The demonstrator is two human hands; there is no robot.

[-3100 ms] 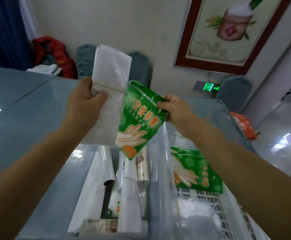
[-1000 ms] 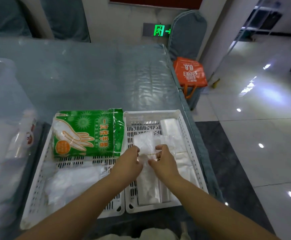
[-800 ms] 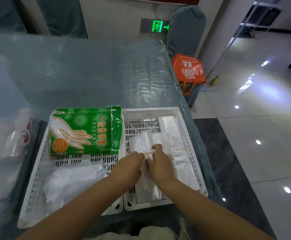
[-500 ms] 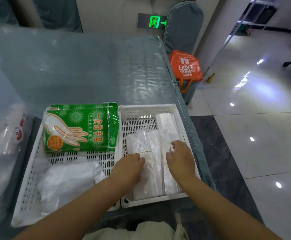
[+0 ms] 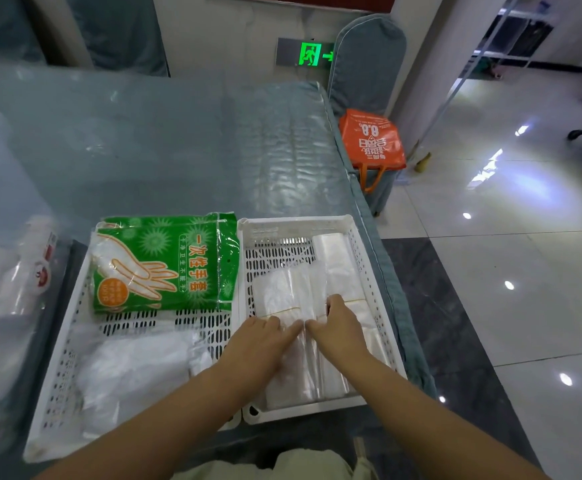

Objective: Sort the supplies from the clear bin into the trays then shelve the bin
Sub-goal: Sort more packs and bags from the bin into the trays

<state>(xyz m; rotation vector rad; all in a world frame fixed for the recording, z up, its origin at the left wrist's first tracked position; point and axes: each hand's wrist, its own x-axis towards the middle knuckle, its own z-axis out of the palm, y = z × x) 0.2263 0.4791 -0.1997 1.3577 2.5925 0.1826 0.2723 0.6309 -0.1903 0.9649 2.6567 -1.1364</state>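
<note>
Head view, left to right: clear bin (image 5: 2, 237) at table edge; left tray (image 5: 71, 358) with green glove packs (image 5: 165, 265); right tray (image 5: 369, 271) with bundled clear bags (image 5: 282, 292). Left hand (image 5: 258, 344) and right hand (image 5: 338, 327) flat on bundles, fingers relaxed, grasping nothing.

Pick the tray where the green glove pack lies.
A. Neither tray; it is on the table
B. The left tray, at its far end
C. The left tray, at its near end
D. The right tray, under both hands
B: the glove pack lies across the far end of the left tray, while both hands press the clear bags in the right tray.
</note>
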